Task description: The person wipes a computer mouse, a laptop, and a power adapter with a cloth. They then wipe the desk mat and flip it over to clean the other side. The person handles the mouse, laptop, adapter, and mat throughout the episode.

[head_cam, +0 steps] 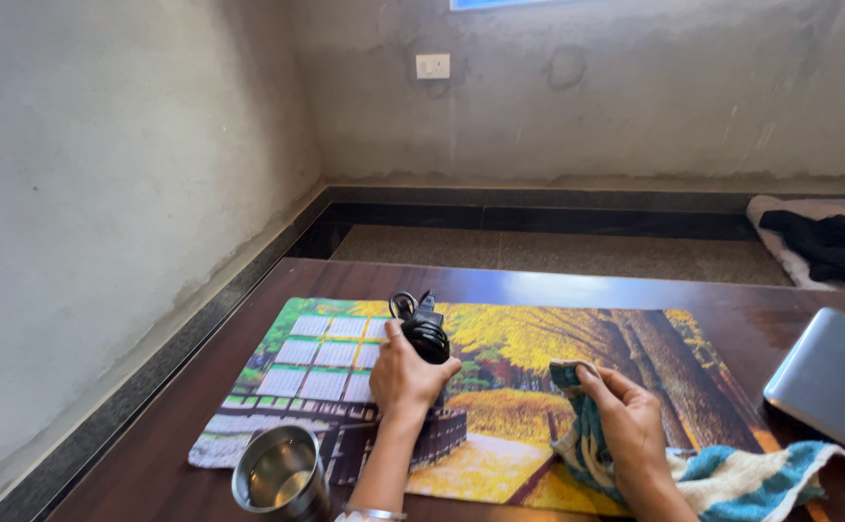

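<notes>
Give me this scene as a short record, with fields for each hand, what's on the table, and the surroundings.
Left hand: left hand grips a black coiled cable, lifted above the mat
Right hand: right hand pinches a blue and cream towel lying on the mat
Mat: picture mat with yellow trees, flat on the dark wooden table
Near edge: steel cup, upright
Right edge: grey laptop, closed
Surroundings: bare grey walls, wall socket

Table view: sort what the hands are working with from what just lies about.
In hand: black coiled cable with adapter in left hand; blue-and-cream striped towel in right hand.
Lying about: round steel cup; grey closed laptop; autumn-forest printed mat.
</notes>
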